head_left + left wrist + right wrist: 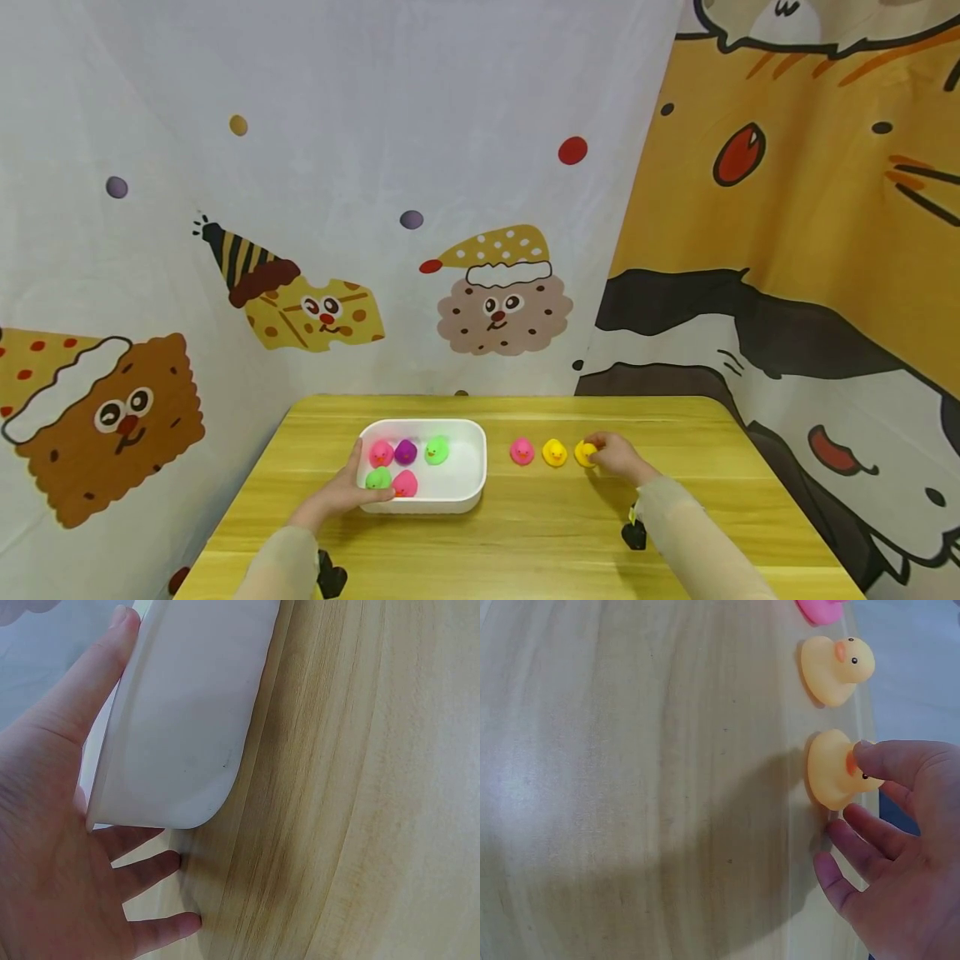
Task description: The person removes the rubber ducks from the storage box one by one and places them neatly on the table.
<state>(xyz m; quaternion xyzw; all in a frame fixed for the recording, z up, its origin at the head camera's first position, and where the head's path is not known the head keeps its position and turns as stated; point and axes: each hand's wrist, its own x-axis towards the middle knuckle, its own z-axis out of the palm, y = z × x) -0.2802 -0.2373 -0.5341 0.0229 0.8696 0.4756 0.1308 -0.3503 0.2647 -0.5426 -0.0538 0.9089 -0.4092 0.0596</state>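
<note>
A white plastic tub [460, 477] stands on the table and contains several rubber ducks in pink, purple and green, such as a light green duck [437, 451]. My left hand [339, 492] rests against its near left corner. The thumb lies along the near rim, and the other fingers stretch past the left end, spread and fairly straight. To the right, my right hand [619, 458] pinches the head of a yellow rubber duck [828, 774] between thumb and forefinger; its base appears on or very close to the table. The remaining fingers bend loosely beside it.
Left of the pinched duck, another yellow duck [554, 452] and a pink duck [522, 451] sit in a row on the wooden table [525, 550]. A cartoon-print curtain [360, 150] hangs behind the table's far edge. Each wrist carries a dark device.
</note>
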